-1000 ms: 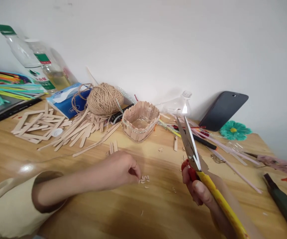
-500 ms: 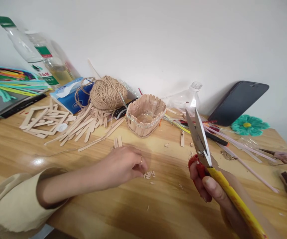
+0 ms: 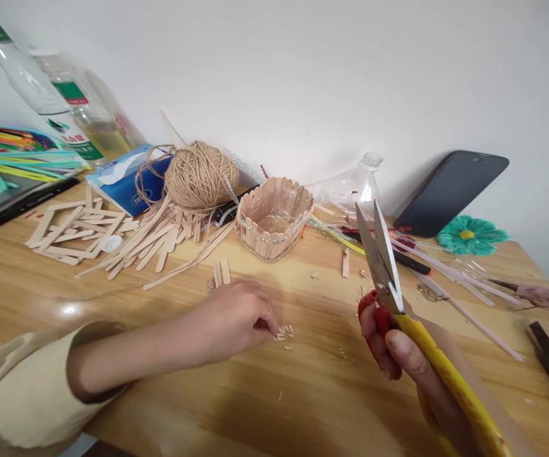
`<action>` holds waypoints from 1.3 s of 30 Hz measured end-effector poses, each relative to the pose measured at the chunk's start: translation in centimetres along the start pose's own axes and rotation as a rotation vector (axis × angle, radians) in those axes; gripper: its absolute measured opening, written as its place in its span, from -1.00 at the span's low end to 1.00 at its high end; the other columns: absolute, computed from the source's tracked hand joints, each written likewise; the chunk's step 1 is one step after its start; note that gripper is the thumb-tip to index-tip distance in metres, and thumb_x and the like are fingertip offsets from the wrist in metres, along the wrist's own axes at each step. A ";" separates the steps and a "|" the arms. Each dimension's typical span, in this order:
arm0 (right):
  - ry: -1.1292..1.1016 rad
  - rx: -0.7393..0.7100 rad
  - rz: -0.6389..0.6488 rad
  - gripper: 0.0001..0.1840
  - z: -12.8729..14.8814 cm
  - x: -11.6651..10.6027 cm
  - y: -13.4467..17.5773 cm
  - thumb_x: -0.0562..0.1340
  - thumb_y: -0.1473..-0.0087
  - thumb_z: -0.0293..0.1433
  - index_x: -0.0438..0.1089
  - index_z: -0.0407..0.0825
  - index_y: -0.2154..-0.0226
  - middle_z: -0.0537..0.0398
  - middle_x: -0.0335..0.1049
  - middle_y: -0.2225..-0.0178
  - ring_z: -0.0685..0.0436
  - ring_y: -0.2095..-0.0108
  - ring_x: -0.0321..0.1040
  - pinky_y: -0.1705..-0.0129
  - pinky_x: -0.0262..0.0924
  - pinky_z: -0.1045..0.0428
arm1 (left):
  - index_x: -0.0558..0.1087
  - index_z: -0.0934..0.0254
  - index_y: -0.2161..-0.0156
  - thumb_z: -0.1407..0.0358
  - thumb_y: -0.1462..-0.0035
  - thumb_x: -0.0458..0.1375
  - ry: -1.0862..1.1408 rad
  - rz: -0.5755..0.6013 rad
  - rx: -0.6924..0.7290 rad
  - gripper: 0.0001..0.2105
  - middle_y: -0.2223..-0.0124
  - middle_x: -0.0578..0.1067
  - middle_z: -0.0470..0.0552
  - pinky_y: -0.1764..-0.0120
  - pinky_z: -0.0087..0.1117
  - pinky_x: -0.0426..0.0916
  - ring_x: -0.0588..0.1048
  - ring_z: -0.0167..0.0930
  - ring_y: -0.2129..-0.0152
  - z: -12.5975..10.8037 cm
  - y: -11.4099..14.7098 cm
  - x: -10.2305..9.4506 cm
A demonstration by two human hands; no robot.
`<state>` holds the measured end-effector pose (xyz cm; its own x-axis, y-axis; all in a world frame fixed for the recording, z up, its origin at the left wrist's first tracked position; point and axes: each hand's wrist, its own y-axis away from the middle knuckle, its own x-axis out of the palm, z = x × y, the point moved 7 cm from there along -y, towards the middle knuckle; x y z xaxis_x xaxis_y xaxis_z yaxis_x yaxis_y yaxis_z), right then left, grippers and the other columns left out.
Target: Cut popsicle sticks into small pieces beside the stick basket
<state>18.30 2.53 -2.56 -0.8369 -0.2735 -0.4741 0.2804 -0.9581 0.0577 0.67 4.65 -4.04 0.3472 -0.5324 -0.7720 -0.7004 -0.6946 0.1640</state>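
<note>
My right hand (image 3: 407, 355) grips a pair of scissors (image 3: 383, 266) with red and yellow handles; the blades point up and stand slightly apart. On the left, my left hand (image 3: 238, 317) is low over the table with thumb and finger pinched together. Whatever lies between those fingertips is too small or hidden to make out. Small cut wood tips (image 3: 284, 331) lie right beside these fingers. Two short craft sticks (image 3: 221, 271) show just beyond the back of this hand. Farther back stands a small basket of craft sticks (image 3: 274, 219), with silvery pipe cleaner around it.
Behind on the left are a twine ball (image 3: 201, 176), loose craft sticks (image 3: 157, 244), a blue tissue pack (image 3: 134, 184) and bottles (image 3: 72, 120). To the right, a phone (image 3: 452, 190) leans on the wall near a green fuzzy flower (image 3: 471, 236) and a glue gun (image 3: 548, 298).
The view has shifted slightly, so everything sits a little farther left in the picture. My left hand has turned a little at the wood tips. The scissors stay in my right hand.
</note>
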 end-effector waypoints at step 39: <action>-0.152 0.032 -0.276 -0.51 -0.5 -3.9 0.2 -0.01 -0.09 0.05 0.17 0.01 0.58 0.21 0.13 0.69 -0.01 0.66 0.05 0.58 0.00 0.05 | 0.51 0.21 0.27 0.35 -0.16 0.02 -0.021 -0.126 -0.040 -0.80 0.28 0.56 -0.04 0.24 -0.41 0.31 0.48 -0.39 0.33 -0.4 -2.0 -1.8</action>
<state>21.89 3.42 -1.17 -0.9406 -0.0097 -0.3394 0.0198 -0.9995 -0.0263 1.70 6.80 -2.68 0.4173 -0.4294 -0.8009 -0.6265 -0.7744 0.0887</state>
